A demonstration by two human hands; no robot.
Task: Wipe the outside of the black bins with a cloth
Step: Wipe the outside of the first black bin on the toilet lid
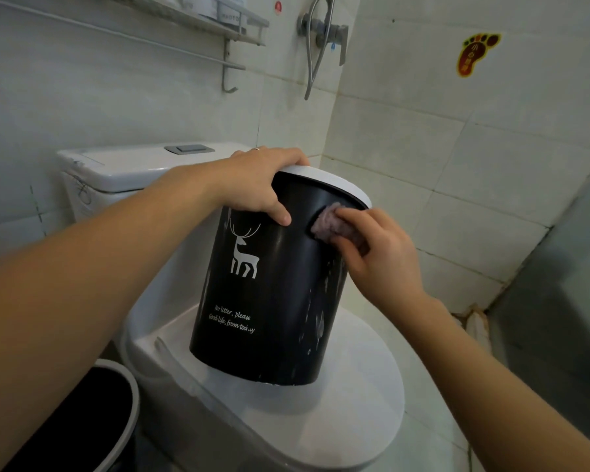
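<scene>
Round black plastic bin with a white deer print and white rim (269,284) stands tilted on the closed white toilet lid (338,403), top leaning away. Left hand (252,189) clamps the rim, fingers curled over the top, thumb on the wall. Right hand (375,253) pinches a small pinkish-grey cloth (327,223) against the upper right wall, just under the rim. Whitish streaks run down the right side — work those next, I'd say: long downward strokes, firm pressure, rotate the bin with the left hand. Second black bin (92,413) waits on the floor, lower left — looks untouched.
</scene>
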